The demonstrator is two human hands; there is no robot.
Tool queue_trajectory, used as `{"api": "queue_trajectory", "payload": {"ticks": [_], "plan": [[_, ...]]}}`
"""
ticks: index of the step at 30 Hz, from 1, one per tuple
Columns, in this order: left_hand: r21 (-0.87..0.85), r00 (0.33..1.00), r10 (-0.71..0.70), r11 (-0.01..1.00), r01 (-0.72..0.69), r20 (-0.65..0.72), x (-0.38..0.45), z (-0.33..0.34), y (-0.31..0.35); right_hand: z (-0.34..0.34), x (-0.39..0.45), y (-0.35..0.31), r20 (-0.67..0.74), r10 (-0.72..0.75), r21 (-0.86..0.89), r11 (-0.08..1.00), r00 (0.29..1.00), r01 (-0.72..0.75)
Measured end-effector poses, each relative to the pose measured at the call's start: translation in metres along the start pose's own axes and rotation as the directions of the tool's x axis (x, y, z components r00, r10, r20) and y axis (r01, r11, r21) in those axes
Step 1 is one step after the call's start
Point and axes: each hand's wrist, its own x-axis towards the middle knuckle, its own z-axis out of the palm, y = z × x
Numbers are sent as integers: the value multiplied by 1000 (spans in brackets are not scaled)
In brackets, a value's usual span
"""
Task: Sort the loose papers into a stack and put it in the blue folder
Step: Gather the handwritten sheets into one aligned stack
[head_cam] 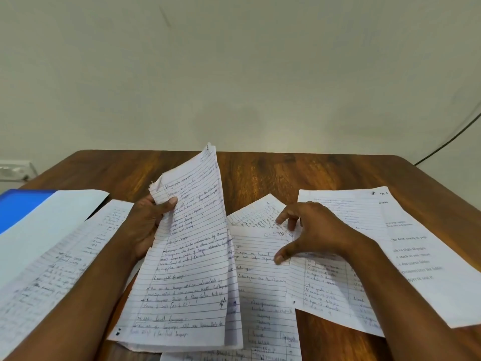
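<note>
We hold a sheaf of lined handwritten papers [187, 256] in our left hand [148, 225], thumb on the front sheet near its top and the other fingers curled behind; how many sheets are in it we cannot tell, though a second edge shows along its right side. The sheaf is tilted up off the surface [299, 175], its lower edge down among the loose sheets.

Our right hand [312, 233] hovers spread over the loose papers in the middle, fingers wide and holding nothing; the fingertips [279, 219] come down near a sheet numbered six [260, 269] (whether they touch it is hard to make out). A smaller sheet [260, 212] pokes out from beneath that one, and another lined sheet [325, 290] lies partly under our right forearm. At the right a printed page [416, 243] overlaps it, its text blurred and its corner cut off by the picture edge.

The blue folder [20, 207] lies at the far left, mostly covered by a blank white sheet [46, 230] and cut off at the edge; what is inside it we cannot see. More handwritten pages [65, 269] lie beside it, under our left forearm.

The surface is dark wood, against a plain pale wall [234, 74]. A wall socket [15, 170] sits at the left and a dark cable [447, 142] runs down at the right.
</note>
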Motion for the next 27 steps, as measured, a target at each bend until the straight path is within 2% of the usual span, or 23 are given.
{"api": "queue_trajectory", "payload": {"ticks": [6, 9, 12, 14, 16, 19, 22, 27], "plan": [[81, 995, 66, 994, -72, 76, 4, -9, -5, 3, 3, -1, 20, -9, 48, 999, 1000, 8], [82, 993, 93, 992, -99, 72, 6, -10, -7, 6, 4, -2, 23, -13, 78, 997, 1000, 11], [139, 992, 118, 983, -124, 51, 6, -6, -9, 10, 6, 1, -40, -5, 123, 992, 999, 10], [194, 990, 131, 971, -137, 43, 5, -4, -9, 11, 6, -6, -144, -28, 273, 960, 989, 67], [280, 988, 155, 948, -149, 0, 2, 1, -7, 12, 5, -22, -224, -40, 483, 863, 974, 147], [352, 984, 170, 925, -139, -57, -1, 8, -9, 22, 5, -46, -206, -12, 636, 759, 979, 143], [371, 983, 160, 921, -117, -88, -4, 13, -11, 43, 9, -59, -202, 41, 646, 757, 978, 102], [438, 980, 166, 893, -103, -107, -12, 23, -14, 67, 13, -57, -319, 99, 626, 769, 942, 131]]}}
